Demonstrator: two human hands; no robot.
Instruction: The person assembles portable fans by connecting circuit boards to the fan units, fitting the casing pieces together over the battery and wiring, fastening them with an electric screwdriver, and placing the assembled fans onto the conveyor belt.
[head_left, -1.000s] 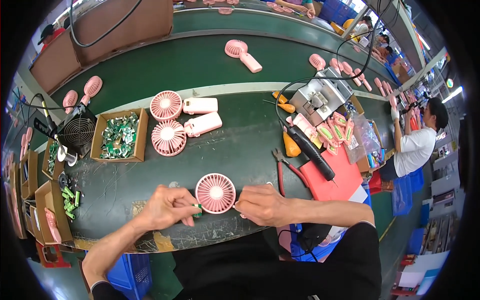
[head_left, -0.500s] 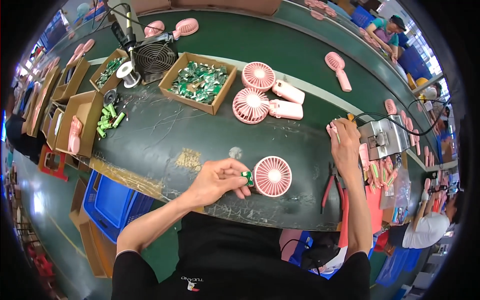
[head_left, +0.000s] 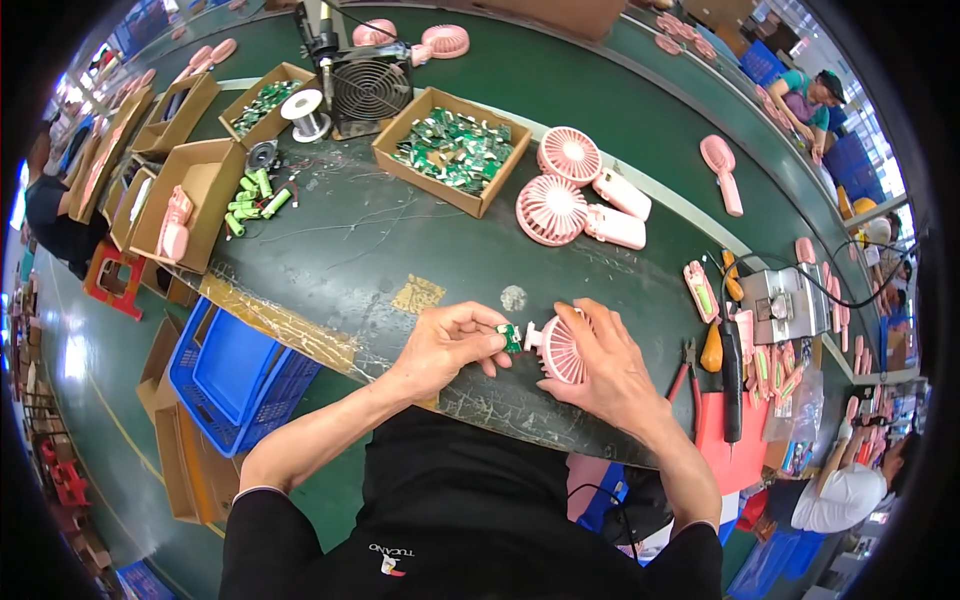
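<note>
Between the thumb and fingers of my left hand (head_left: 445,348) is a small green circuit board (head_left: 513,338). My right hand (head_left: 615,370) is closed around a round pink fan head (head_left: 563,352), tilted up on its edge. The fan head's short pale neck (head_left: 533,337) points left at the board, very close to it; I cannot tell whether they touch. Both hands are over the near part of the dark worktable (head_left: 460,270). A pink handle shell (head_left: 702,290) with a green cell inside lies to the right, apart from my hands.
A cardboard box of circuit boards (head_left: 452,150) stands at the back, near two pink fans (head_left: 552,210). Green battery cells (head_left: 262,190) and a wire spool (head_left: 305,115) are at left. Pliers (head_left: 686,385), a yellow-handled tool (head_left: 712,348) and a black tool (head_left: 732,385) lie right.
My right hand has let go of the pink handle shell at the right and come back to grip the fan head, which is now tilted. My left hand still pinches the circuit board.
</note>
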